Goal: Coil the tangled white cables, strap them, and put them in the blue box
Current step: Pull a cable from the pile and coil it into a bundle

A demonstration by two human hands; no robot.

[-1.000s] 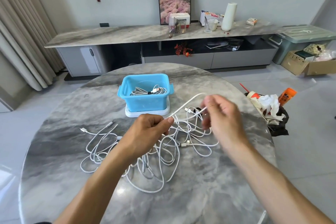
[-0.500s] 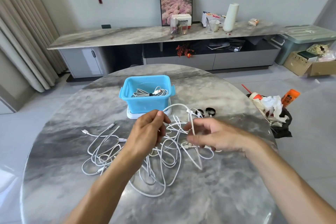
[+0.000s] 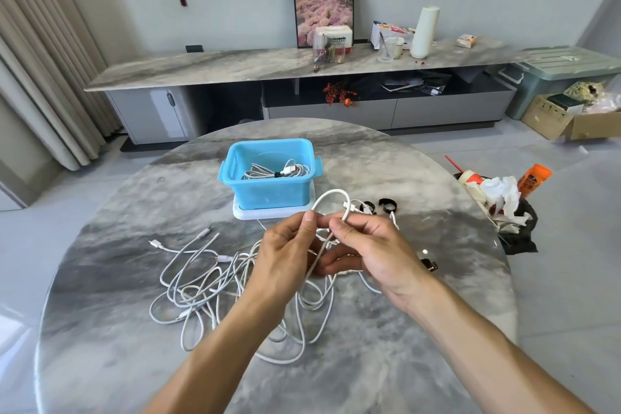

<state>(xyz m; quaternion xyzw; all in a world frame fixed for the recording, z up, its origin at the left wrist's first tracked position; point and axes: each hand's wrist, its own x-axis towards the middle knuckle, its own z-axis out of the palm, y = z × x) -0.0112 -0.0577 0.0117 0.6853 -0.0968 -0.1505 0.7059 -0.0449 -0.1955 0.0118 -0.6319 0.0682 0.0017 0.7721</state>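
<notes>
Hands pinching white cable loop

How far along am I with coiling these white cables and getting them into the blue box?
Done: one strapped coil already lies in the blue box. In hand: your left hand and right hand pinch a white cable, forming its first loop. Left: the tangled pile on the marble table needs coiling, and the black straps by the box lie unused.
</notes>
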